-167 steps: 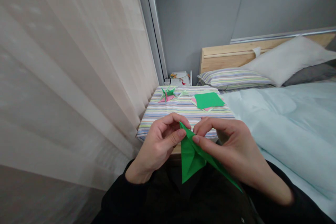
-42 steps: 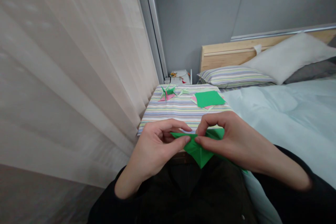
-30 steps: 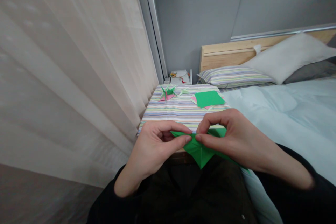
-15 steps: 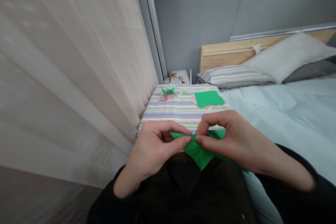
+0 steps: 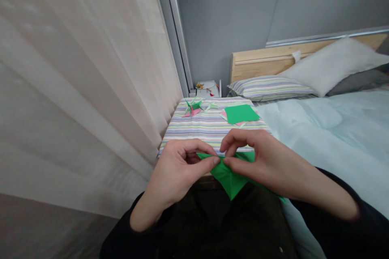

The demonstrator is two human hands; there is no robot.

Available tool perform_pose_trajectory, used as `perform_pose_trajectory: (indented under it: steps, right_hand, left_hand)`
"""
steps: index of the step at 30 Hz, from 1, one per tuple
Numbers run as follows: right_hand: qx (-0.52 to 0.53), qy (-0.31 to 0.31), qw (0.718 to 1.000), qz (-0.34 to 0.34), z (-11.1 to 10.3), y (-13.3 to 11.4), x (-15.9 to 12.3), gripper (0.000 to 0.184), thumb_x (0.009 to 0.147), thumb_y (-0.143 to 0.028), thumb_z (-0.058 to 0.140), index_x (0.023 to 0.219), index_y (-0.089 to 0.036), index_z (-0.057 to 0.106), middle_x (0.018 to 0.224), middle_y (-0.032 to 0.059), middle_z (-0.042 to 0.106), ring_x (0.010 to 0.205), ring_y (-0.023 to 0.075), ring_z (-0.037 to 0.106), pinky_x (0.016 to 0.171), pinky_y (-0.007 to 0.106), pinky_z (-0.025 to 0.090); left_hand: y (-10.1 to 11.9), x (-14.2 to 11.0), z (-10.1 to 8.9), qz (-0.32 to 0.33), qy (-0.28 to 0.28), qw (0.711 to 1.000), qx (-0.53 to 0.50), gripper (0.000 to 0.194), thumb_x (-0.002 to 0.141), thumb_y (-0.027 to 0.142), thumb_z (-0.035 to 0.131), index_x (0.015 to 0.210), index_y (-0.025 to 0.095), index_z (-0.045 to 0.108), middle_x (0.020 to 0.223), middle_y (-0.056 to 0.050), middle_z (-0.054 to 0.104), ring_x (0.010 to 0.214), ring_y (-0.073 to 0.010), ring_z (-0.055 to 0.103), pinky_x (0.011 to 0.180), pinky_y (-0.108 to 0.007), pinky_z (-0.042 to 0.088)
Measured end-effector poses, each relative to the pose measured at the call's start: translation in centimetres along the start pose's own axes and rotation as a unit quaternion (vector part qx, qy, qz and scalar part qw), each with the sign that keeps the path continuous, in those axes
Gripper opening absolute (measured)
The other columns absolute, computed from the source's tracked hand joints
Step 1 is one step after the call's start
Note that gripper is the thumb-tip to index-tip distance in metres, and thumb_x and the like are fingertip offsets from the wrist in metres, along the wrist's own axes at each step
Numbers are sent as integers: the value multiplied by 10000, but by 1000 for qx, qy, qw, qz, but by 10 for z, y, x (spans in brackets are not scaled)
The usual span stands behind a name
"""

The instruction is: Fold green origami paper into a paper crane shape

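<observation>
A creased sheet of green origami paper (image 5: 230, 180) is held up in front of my lap, one pointed corner hanging down. Thumb and fingers of my left hand (image 5: 182, 168) pinch its upper edge on the left. Close beside them, my right hand (image 5: 258, 156) pinches the same edge, thumb in front and index finger curled above. Part of the sheet passes behind my right hand and shows again under the wrist. Beyond my hands, a stack of square paper (image 5: 242, 114), green on top with pink below, lies on the striped cloth (image 5: 194, 129).
Folded paper cranes (image 5: 193, 107) in green and pink stand at the cloth's far left, with a pale green folded piece (image 5: 212, 106) beside them. A curtain (image 5: 91, 89) hangs along the left. The bed (image 5: 334, 117) with pillows is on the right.
My right hand has shifted slightly left along the paper's upper edge, and its fingers have come nearer the left hand. The left hand has barely moved.
</observation>
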State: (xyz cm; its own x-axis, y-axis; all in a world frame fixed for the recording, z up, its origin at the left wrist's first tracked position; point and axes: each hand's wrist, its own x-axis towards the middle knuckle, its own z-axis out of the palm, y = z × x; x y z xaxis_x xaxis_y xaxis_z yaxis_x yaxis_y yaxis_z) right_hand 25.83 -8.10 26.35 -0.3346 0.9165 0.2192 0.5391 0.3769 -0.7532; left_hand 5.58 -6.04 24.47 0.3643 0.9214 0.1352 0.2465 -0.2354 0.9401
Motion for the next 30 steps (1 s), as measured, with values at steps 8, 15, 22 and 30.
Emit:
perform_pose_trajectory:
  steps: [8,15,22,30]
  right_hand:
    - [-30,-31,999,-8,-3,-1,-2,145,872,-196,589,774,-202,696,786,-16,726,782,164,636,722,283,420]
    - [-30,-35,999,-2,-2,2,-2,153,889,-205,587,795,-196,708,818,6,741,804,183,653,753,303,436]
    - [-18,-37,999,-1,1,3,-1,146,866,-192,584,789,-198,708,815,2,747,808,189,662,745,302,439]
    - [39,18,999,-6,5,9,2,167,890,-237,597,758,-186,685,735,-23,686,752,153,606,717,262,418]
  left_hand:
    - [-3,4,-4,15,-7,999,-51,140,799,285,773,766,151,750,646,-18,677,584,-130,594,545,-234,457]
    - [1,6,-8,63,16,998,11,234,853,291,724,666,152,694,717,-30,654,692,-144,588,617,-243,468]
    - [-5,7,-2,36,30,999,1,327,878,373,689,644,163,599,637,14,541,612,-120,516,574,-251,406]
    - [-8,5,4,-16,-39,996,-81,302,830,425,750,793,141,657,742,-15,614,677,-139,555,616,-259,435]
